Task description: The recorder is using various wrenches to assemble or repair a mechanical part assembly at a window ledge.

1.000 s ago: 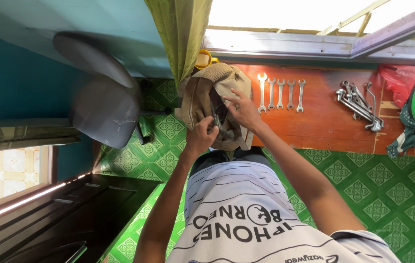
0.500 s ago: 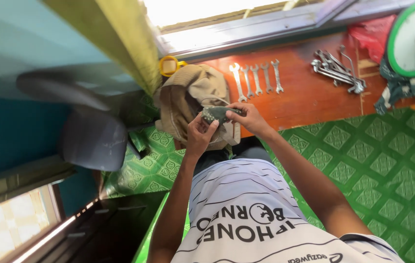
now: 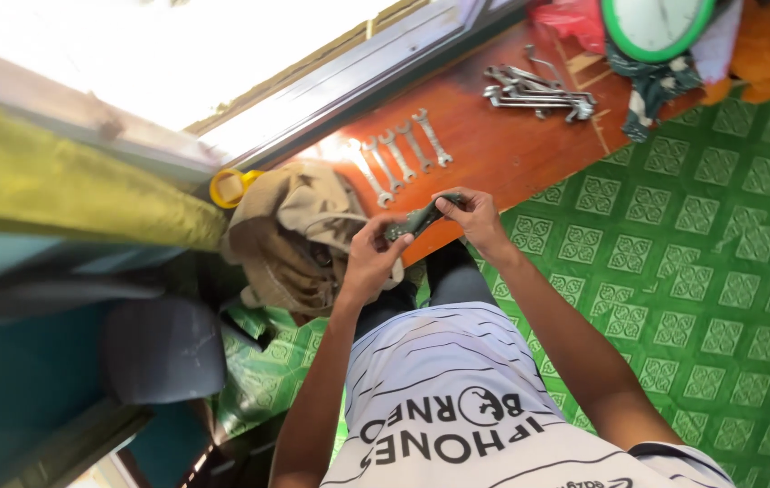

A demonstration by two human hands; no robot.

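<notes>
Grey tool (image 3: 419, 218) between both hands

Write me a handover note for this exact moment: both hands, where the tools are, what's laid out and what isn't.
Left hand and right hand together hold one dark wrench above the wooden board.
Done: four wrenches in a row lie side by side on the board.
Left: a loose pile of wrenches sits unsorted farther along; the held wrench is not set down.
A tan cloth bag lies beside the left hand.
</notes>
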